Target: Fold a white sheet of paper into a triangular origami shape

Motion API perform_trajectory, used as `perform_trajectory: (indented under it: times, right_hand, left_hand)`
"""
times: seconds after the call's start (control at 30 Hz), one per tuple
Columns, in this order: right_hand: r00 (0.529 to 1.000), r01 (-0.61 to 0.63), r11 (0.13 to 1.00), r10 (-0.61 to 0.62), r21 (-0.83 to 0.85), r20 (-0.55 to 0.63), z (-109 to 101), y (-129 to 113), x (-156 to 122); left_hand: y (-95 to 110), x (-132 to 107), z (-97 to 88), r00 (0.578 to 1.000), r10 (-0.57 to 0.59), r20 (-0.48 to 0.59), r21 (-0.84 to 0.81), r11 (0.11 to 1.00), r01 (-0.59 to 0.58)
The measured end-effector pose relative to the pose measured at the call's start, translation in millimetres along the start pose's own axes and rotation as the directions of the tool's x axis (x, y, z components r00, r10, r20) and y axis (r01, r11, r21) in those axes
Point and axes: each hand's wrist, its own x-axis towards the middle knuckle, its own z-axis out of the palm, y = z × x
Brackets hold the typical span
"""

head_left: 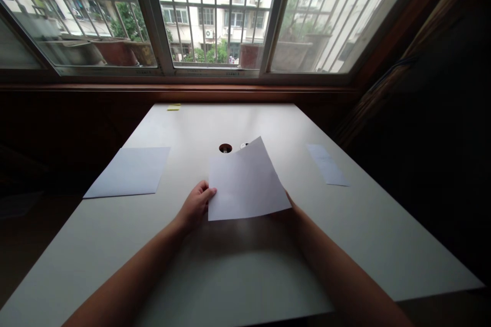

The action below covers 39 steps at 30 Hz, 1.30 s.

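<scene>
A sheet of white paper point(247, 184) is lifted off the white table, its far corner tilted up. My left hand point(197, 202) pinches the sheet's left edge, with the thumb lying on top. Most of my right hand point(290, 199) is behind the right side of the same sheet. Only a sliver of it shows at the paper's edge, so its fingers are hidden. Beneath the paper, a soft shadow falls on the tabletop.
On the white table point(249, 286), a larger white sheet point(130, 171) lies at the left edge and a narrow paper strip point(328, 165) at the right. Beyond my hands are a round hole point(225, 148) and a partly covered round fitting point(244, 145). A yellow-marked piece point(174, 107) lies near the window.
</scene>
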Motion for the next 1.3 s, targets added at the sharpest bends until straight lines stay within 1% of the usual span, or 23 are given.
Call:
perform_trajectory:
  times: [0.1, 0.17, 0.27, 0.3, 0.37, 0.43, 0.5, 0.57, 0.63, 0.77, 0.9, 0.97, 1.1, 1.23, 1.3]
  right_hand:
    - [0.993, -0.100, 0.987, 0.091, 0.125, 0.071, 0.3, 0.0, 2.9]
    - [0.984, -0.153, 0.970, 0.132, 0.188, 0.118, 2.9, -2.0, 3.3]
    - [0.968, -0.210, 0.954, 0.173, 0.214, 0.179, 8.5, -5.2, 2.3]
    - [0.968, -0.209, 0.954, 0.170, 0.216, 0.185, 10.3, -5.8, 1.8]
    - [0.978, -0.168, 0.960, 0.133, 0.226, 0.163, 13.5, -5.6, 0.8]
    - [0.989, -0.115, 0.966, 0.090, 0.230, 0.115, 15.5, -4.3, -0.1]
    - [0.995, -0.089, 0.972, 0.076, 0.217, 0.068, 16.3, -2.8, -1.2]
    - [0.995, -0.088, 0.979, 0.080, 0.185, 0.052, 16.5, -2.2, -2.6]
    - [0.995, -0.079, 0.987, 0.070, 0.139, 0.066, 16.6, -2.2, -3.8]
    - [0.992, -0.027, 0.998, 0.021, 0.052, 0.123, 15.5, 0.0, -3.6]
    - [0.983, 0.040, 0.997, -0.028, -0.064, 0.181, 11.8, 8.3, -0.7]
    - [0.983, 0.072, 0.988, -0.047, -0.140, 0.176, 10.4, 12.5, -0.2]
    - [0.986, 0.118, 0.946, -0.075, -0.301, 0.151, 10.9, 16.5, -2.3]
    - [0.971, 0.211, 0.868, -0.134, -0.450, 0.196, 13.2, 15.0, -4.3]
    - [0.963, 0.247, 0.832, -0.151, -0.497, 0.225, 14.1, 13.8, -4.7]
  left_hand:
    - [-2.2, 0.2, -0.6, 0.999, 0.037, -0.006, 0.034, 0.999, -0.036]
    - [-4.0, 0.9, -1.5, 0.997, 0.075, 0.004, 0.101, 0.992, -0.075]
    - [-6.6, 1.5, -2.1, 0.990, 0.119, 0.074, 0.240, 0.962, -0.134]
    - [-7.3, 1.4, -2.0, 0.987, 0.128, 0.095, 0.284, 0.947, -0.150]
    - [-8.1, 0.7, -1.2, 0.982, 0.135, 0.133, 0.347, 0.922, -0.174]
    - [-7.8, -0.2, -0.3, 0.976, 0.134, 0.173, 0.371, 0.909, -0.191]
    - [-6.4, -1.0, 0.5, 0.966, 0.126, 0.226, 0.375, 0.904, -0.205]
    - [-4.8, -1.4, 1.0, 0.955, 0.118, 0.271, 0.379, 0.899, -0.218]
    - [-3.8, -1.4, 1.6, 0.949, 0.099, 0.299, 0.360, 0.909, -0.208]
    - [-3.9, -1.9, 3.3, 0.953, 0.051, 0.300, 0.263, 0.956, -0.134]
    - [-3.2, -3.8, 5.2, 0.945, 0.029, 0.326, 0.276, 0.953, -0.124]
    - [-2.5, -4.5, 5.7, 0.938, 0.027, 0.346, 0.278, 0.952, -0.130]
    - [-2.5, -4.0, 5.1, 0.934, 0.034, 0.355, 0.282, 0.949, -0.142]
    - [-3.6, -2.5, 3.9, 0.932, 0.034, 0.360, 0.313, 0.937, -0.155]
    - [-3.5, -2.1, 4.0, 0.934, 0.038, 0.356, 0.334, 0.928, -0.165]
